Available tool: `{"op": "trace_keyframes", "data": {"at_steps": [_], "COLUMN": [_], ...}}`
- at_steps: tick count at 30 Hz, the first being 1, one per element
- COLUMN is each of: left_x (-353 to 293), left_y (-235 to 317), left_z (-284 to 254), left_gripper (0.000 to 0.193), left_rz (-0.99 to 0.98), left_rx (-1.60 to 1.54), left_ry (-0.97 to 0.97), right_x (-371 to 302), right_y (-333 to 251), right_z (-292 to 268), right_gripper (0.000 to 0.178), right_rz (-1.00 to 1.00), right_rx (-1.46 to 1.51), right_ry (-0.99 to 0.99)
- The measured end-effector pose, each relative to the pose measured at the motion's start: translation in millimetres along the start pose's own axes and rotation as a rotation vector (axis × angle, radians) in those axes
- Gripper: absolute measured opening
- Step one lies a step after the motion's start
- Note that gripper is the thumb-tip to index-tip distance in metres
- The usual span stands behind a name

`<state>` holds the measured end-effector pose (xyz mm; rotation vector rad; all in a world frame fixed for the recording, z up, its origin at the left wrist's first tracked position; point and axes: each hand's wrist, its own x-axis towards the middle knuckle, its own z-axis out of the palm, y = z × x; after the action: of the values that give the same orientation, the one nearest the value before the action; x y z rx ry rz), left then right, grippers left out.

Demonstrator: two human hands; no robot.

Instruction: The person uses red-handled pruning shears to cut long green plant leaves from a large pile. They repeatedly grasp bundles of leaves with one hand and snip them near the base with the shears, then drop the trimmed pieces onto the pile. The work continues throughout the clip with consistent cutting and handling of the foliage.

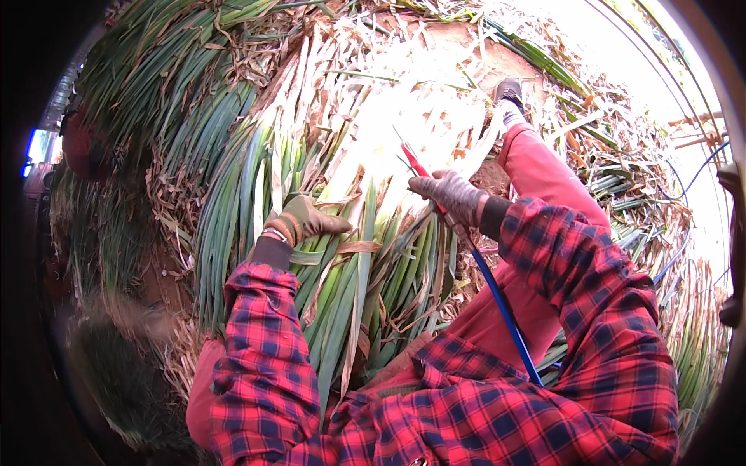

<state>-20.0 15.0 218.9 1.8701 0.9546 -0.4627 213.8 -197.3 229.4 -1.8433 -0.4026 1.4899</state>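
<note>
Brown soil ground [497, 66] strewn w/ dry tan husks [575, 144]. Long green-and-white leafy stalks [334, 291] lie betw. red-trousered legs [556, 179], under tan-gloved L hand [299, 220]; can't tell its finger grip. Grey-gloved R hand [451, 194]: fingers closed round slim red tool [415, 160]; blue hose [505, 311] crosses R thigh. More green leafy heaps [155, 85] at L.

The right hand [452, 194] partly hides the red tool [414, 158]; the lower edge crops the shirt [482, 423]

I'm at a farm work site: heaped green onions [221, 210] and dry leaf litter [622, 124] lie around me (bare earth [505, 64] showing through).
</note>
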Motion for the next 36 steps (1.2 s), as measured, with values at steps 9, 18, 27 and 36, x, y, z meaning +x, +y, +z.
{"op": "trace_keyframes", "data": {"at_steps": [9, 18, 27, 36], "left_x": [8.9, -35.8, 26.5, 156.9], "left_y": [3.9, 31.5, -15.9, -2.9], "left_z": [3.3, 10.1, -15.4, -70.9], "left_gripper": [0.078, 0.098, 0.065, 0.088], "left_rz": [-0.036, 0.020, -0.117, -0.200], "left_rx": [0.118, 0.112, 0.426, 0.791], "left_ry": [0.003, 0.390, 0.555, 0.861], "right_x": [93.4, -73.0, -99.1, -90.2], "right_y": [-50.4, -2.1, -7.1, -26.5], "right_z": [-51.3, 6.6, -0.6, 12.4], "right_gripper": [0.044, 0.043, 0.041, 0.029], "right_rz": [-0.021, -0.044, 0.012, 0.112], "right_rx": [0.212, -0.148, 0.180, 0.304], "right_ry": [0.238, -0.230, -0.198, -0.332]}}
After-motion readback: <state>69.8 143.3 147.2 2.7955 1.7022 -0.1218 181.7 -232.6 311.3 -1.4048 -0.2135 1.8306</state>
